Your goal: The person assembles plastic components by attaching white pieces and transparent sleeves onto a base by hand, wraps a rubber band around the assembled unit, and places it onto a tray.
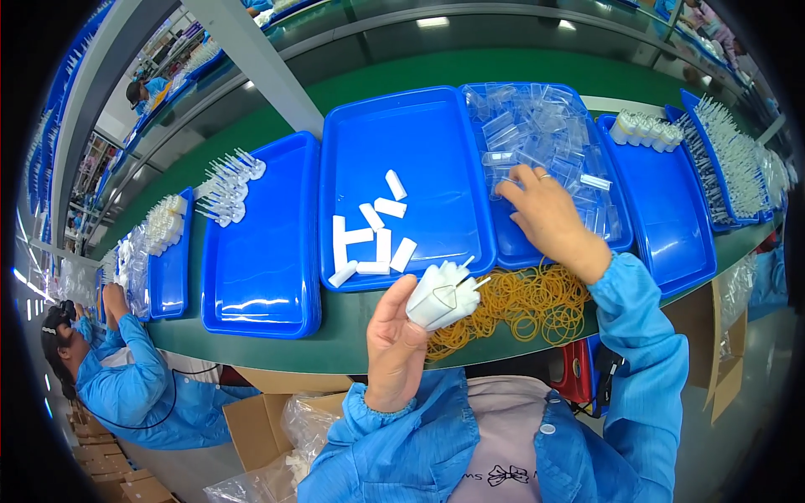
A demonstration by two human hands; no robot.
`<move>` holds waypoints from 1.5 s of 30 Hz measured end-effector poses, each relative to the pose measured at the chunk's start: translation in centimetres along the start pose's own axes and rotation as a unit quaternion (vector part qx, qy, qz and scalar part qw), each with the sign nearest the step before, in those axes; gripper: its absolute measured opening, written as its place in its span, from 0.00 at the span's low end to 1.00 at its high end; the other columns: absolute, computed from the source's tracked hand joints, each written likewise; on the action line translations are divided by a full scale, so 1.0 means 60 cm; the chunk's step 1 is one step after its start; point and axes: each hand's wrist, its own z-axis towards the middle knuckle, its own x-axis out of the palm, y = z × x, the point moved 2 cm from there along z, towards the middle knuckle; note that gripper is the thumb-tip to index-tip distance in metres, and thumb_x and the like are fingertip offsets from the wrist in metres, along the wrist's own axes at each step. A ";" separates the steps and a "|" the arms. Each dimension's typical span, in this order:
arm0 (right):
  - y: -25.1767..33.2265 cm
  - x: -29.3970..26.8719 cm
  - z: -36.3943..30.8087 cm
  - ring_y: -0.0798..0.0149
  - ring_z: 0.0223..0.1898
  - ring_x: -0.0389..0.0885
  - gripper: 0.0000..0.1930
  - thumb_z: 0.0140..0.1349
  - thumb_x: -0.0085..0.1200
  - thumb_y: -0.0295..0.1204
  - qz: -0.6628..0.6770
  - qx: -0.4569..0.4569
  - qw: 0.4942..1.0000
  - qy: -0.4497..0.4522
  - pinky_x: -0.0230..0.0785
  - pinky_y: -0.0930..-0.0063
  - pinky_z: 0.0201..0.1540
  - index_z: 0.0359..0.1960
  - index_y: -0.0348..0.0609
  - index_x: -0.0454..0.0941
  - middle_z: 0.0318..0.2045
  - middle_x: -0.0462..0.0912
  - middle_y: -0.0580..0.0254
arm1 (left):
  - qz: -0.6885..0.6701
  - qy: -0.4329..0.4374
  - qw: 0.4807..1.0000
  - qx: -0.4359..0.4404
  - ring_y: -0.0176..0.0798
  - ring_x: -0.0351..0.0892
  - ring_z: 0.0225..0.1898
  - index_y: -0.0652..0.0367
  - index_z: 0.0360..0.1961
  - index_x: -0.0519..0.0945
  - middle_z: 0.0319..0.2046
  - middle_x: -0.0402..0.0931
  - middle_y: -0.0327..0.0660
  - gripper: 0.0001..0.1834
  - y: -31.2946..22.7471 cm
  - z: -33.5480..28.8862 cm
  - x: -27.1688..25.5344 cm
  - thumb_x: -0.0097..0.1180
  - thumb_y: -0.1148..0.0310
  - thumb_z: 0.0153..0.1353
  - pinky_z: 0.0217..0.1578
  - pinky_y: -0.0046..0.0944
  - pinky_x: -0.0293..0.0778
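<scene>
My left hand (397, 337) is closed around a bundle of white plastic pieces (438, 303), with thin white stems poking out at its upper right. The bundle is held up in front of the trays' near edges. My right hand (547, 210) reaches into a blue tray (511, 243) heaped with clear plastic sleeves (537, 126). Its fingers are bent and apart, with the tips touching the sleeves at the pile's left side. I see no sleeve gripped between them. Several short white blocks (389, 207) lie scattered in the blue tray (402, 126) just to the left.
Yellow rubber bands (537, 310) lie heaped along the front edge. Another blue tray (260, 277) holds white stemmed parts (231, 184); a tray (671, 210) on the right holds bundled white pieces (646, 132). A co-worker (126, 369) sits at left. An open cardboard box (260, 427) stands below.
</scene>
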 end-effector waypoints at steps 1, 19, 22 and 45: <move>0.003 0.009 0.001 0.50 0.45 0.73 0.15 0.53 0.52 0.22 -0.034 0.011 0.999 0.014 0.69 0.60 0.43 0.44 0.44 0.75 0.39 0.74 0.54 | -0.006 0.001 1.000 0.004 0.50 0.70 0.57 0.60 0.64 0.59 0.58 0.67 0.48 0.38 0.000 0.000 -0.003 0.63 0.61 0.55 0.53 0.41 0.71; -0.017 -0.065 0.004 0.64 0.30 0.81 0.15 0.64 0.48 0.28 0.316 0.197 0.924 -0.087 0.72 0.73 0.31 0.53 0.44 0.69 0.37 0.80 0.54 | -0.023 0.017 1.000 0.001 0.44 0.71 0.56 0.61 0.60 0.64 0.56 0.70 0.48 0.31 0.002 0.001 -0.002 0.62 0.65 0.57 0.54 0.41 0.68; 0.003 -0.075 0.008 0.71 0.30 0.79 0.14 0.64 0.48 0.28 0.599 0.208 0.771 -0.058 0.71 0.77 0.31 0.51 0.43 0.69 0.37 0.78 0.62 | -0.034 0.020 0.999 0.009 0.43 0.70 0.57 0.63 0.58 0.66 0.55 0.70 0.49 0.28 0.005 0.002 -0.002 0.61 0.71 0.57 0.59 0.44 0.64; 0.119 -0.111 -0.026 0.72 0.42 0.76 0.16 0.63 0.49 0.24 0.598 0.109 0.794 -0.002 0.67 0.77 0.47 0.52 0.35 0.67 0.37 0.77 0.60 | 0.340 -0.007 0.910 0.236 0.43 0.72 0.48 0.66 0.51 0.76 0.48 0.70 0.47 0.25 -0.001 -0.009 0.015 0.65 0.78 0.48 0.52 0.37 0.67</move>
